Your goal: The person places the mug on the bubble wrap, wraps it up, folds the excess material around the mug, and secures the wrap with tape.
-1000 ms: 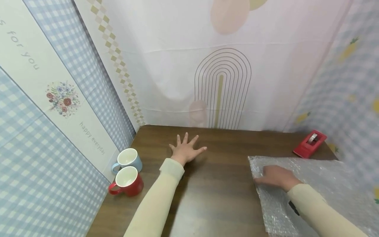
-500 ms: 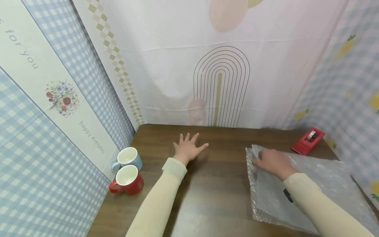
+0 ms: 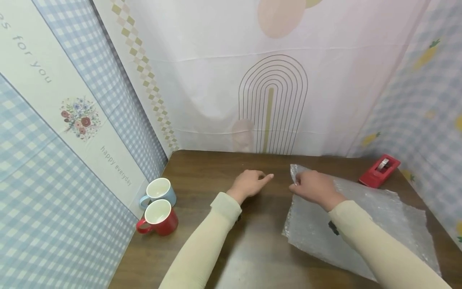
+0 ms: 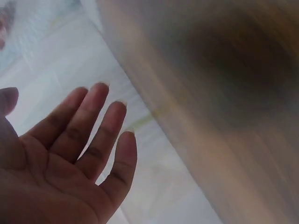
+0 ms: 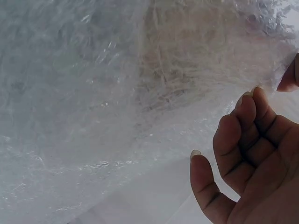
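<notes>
In the head view, a sheet of bubble wrap (image 3: 317,237) covers the right part of the table, its far left corner lifted. My right hand (image 3: 313,188) pinches that corner between thumb and fingers. Seen from the right wrist, the clear, crinkled bubble wrap (image 5: 93,93) fills most of the picture, and the little finger of my right hand (image 5: 261,154) stands apart from the others. My left hand (image 3: 249,185) is over the table just left of the sheet, holding nothing. Close up in the left wrist view, the fingers of my left hand (image 4: 65,154) are spread and slightly bent.
A red mug (image 3: 167,224) and a light blue mug (image 3: 170,196) stand side by side at the table's left edge. A red tape dispenser (image 3: 375,176) sits at the back right. Printed cloth walls enclose the brown table (image 3: 260,257) at the back and sides.
My right hand has drawn the bubble wrap leftward, its corner now raised nearer the middle. My left hand, earlier flat with spread fingers, has lifted and moved right toward the sheet.
</notes>
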`<state>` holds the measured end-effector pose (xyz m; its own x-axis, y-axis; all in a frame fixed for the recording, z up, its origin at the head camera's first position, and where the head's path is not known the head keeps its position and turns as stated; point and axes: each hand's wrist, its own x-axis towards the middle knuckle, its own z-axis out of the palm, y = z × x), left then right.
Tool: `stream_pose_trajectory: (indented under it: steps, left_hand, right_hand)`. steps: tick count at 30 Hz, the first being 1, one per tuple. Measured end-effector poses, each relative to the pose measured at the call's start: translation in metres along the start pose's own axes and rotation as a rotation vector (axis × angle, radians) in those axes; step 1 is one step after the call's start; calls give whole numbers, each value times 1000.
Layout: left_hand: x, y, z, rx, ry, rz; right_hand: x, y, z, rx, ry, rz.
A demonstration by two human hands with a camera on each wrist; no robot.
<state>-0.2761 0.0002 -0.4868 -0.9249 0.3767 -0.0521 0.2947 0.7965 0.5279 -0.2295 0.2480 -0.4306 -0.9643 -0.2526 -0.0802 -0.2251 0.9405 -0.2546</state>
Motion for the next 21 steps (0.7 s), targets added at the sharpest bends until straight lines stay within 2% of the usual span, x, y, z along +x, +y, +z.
stream_pose_trajectory:
  steps: [4,9,13,18,21]
  left_hand:
    - [4,14,7,-74,-61,22]
    - [7,21,14,-179,-119,50]
    - [10,22,19,-183,-140,86]
    - [14,24,22,-111,-91,158]
    - [15,25,22,-89,-55,166]
  right_hand:
    - [4,-15,4,28,2,-45]
    - [6,-25,12,71,9,-83]
    - [6,-24,17,115,-13,-83]
    - [8,-10,19,143,-27,-86]
    - [5,23,14,138,-7,-37]
